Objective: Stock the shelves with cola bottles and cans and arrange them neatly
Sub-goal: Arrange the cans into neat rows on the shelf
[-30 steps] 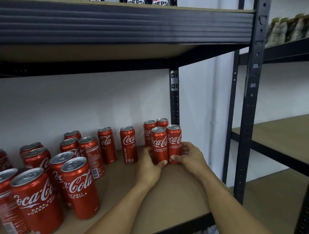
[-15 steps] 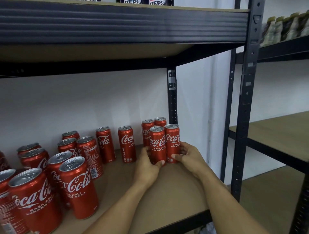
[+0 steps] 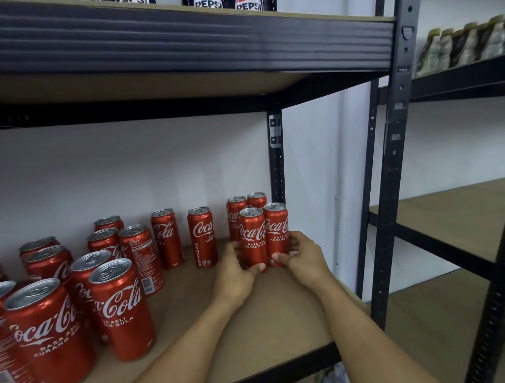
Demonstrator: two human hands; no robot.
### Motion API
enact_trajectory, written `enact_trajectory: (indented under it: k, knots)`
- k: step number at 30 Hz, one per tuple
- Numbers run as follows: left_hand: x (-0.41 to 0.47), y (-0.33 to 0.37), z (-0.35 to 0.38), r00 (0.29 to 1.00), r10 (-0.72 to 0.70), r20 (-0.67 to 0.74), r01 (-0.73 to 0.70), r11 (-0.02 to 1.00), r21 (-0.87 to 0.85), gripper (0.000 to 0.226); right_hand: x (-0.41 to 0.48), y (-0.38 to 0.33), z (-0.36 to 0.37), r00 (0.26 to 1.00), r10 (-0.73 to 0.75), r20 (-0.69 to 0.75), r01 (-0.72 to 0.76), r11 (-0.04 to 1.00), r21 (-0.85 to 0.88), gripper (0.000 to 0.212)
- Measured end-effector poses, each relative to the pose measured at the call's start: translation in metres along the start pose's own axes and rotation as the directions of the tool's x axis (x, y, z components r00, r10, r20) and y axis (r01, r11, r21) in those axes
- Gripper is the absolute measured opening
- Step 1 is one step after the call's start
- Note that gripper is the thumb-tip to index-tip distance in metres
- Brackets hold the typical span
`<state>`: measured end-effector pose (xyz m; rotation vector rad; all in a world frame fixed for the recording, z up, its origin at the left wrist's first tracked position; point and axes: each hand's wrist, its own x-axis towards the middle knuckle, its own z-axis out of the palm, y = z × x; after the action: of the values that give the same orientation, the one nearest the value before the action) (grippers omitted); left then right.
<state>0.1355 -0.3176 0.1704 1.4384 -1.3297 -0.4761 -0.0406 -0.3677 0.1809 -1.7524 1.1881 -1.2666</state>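
Gripping one can each, both hands worked at the right end of the shelf [image 3: 273, 322] in the head view. The left hand [image 3: 233, 276] had its grip clenched on the left front can [image 3: 252, 237]. Its thumb lay across the can's lower front and its fingers went round the left side, so the can rose at twelve o'clock from the hand. The right hand [image 3: 303, 259] grasped the right front can [image 3: 276, 232] the same way, with the thumb on the lower front and the fingers curled round the right side. That can stood at about eleven o'clock from the hand. Both cans stood upright on the shelf, touching side by side, labels toward the camera. Just behind them, at twelve o'clock, two rear cans [image 3: 235, 216] stood upright and close together, forming a block of four beside the back post [image 3: 276, 153].

At nine o'clock from the block, apart from it, a single can [image 3: 202, 236] stood upright near the wall. Further round, at seven to eight o'clock, a loose cluster of cans [image 3: 120, 309] crowded the shelf's left part. Pepsi bottles [image 3: 209, 3] showed only their lower parts at twelve o'clock on the upper shelf [image 3: 191, 38]. At two o'clock, blurred bottles [image 3: 464, 43] lined a neighbouring rack.
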Motion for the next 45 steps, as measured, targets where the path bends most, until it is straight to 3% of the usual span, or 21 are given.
enact_trajectory:
  k: [28,34,36,39,41,45]
  knots:
    - [-0.003,0.003,-0.002,1.000,-0.019,0.023,0.019,1.000,0.012,0.066,-0.003,-0.003,0.001,0.998,0.028,-0.060,-0.031,0.998,-0.045,0.071]
    - [-0.024,0.013,-0.026,0.991,-0.009,0.136,-0.027,0.965,0.261,0.063,-0.013,-0.011,-0.001,0.998,0.065,-0.027,-0.068,0.989,-0.132,0.077]
    - [-0.039,0.015,-0.043,0.978,-0.029,0.208,-0.063,0.904,0.423,0.057,-0.021,-0.014,-0.001,0.994,0.105,-0.022,-0.107,0.941,-0.321,0.076]
    - [-0.065,0.015,-0.071,0.935,-0.085,0.344,-0.144,0.795,0.589,0.059,-0.042,-0.022,-0.001,0.990,0.137,0.028,-0.073,0.677,-0.732,0.060]
    - [-0.084,0.015,-0.089,0.904,-0.095,0.418,-0.226,0.724,0.652,0.064,-0.058,-0.027,0.001,0.981,0.168,0.097,-0.019,0.583,-0.812,0.065]
    - [-0.125,0.014,-0.124,0.888,-0.045,0.457,-0.312,0.671,0.673,0.065,-0.087,-0.041,0.010,0.948,0.183,0.259,0.115,0.563,-0.819,0.075]
